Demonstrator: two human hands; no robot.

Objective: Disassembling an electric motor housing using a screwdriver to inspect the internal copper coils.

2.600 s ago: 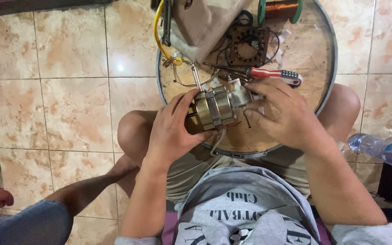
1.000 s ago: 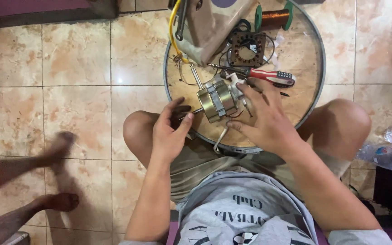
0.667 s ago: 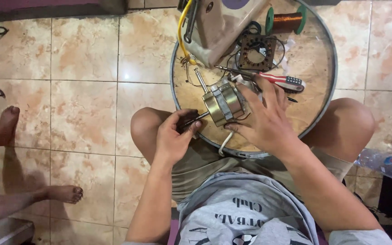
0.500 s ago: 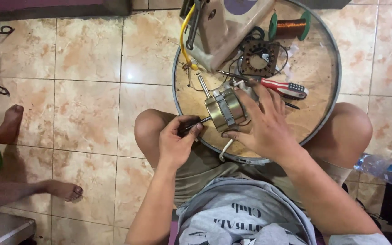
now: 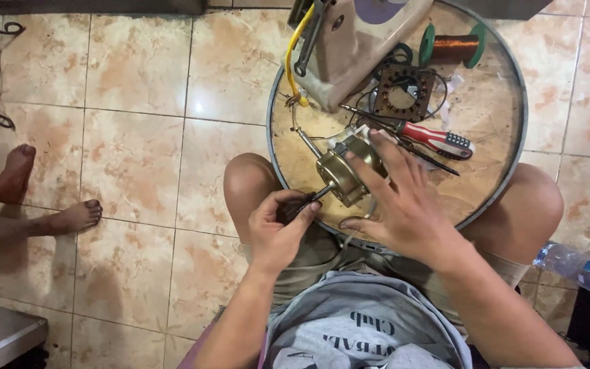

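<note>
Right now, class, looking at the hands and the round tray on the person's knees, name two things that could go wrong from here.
1. The round tray rests on the bent knees; a shift could tip it and send the copper wire spool rolling.
2. The left hand works a dark-handled tool at the motor that the right hand steadies; a slip could jab the fingers.

At the bottom centre of the frame, the person wears a grey short-sleeved shirt with dark printed lettering and a round printed emblem across the chest, over olive-khaki shorts that end above the bare knees. Both forearms are bare, and the left hand (image 5: 276,229) and right hand (image 5: 404,201) carry no gloves.
</note>
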